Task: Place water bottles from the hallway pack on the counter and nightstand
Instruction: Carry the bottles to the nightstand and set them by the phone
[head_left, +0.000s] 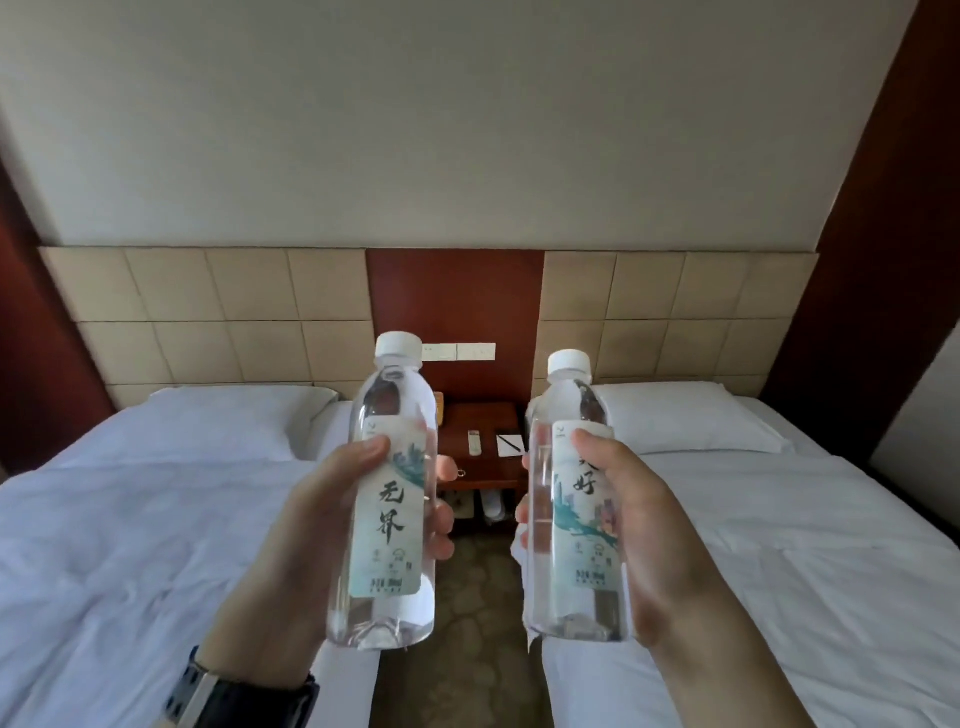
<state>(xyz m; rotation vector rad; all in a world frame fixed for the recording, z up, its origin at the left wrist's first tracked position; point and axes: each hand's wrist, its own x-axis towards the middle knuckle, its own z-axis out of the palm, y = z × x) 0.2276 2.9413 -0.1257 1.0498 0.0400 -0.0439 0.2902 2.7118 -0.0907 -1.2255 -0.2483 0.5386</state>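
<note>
I hold two clear water bottles upright in front of me, each with a white cap and a pale label. My left hand (317, 525) grips the left bottle (387, 514) around its label. My right hand (639, 530) grips the right bottle (571, 525) the same way. Between and beyond the bottles stands the brown wooden nightstand (480, 421), against the wall between two beds. On its top lie a white remote (474, 442) and a notepad with a pen (509, 444). The left bottle hides the nightstand's left edge.
A white-sheeted bed (130, 519) lies on the left and another bed (779, 519) on the right, each with a pillow. A narrow carpeted aisle (478, 623) runs between them to the nightstand. A switch panel (460, 352) sits on the red-brown wall panel above it.
</note>
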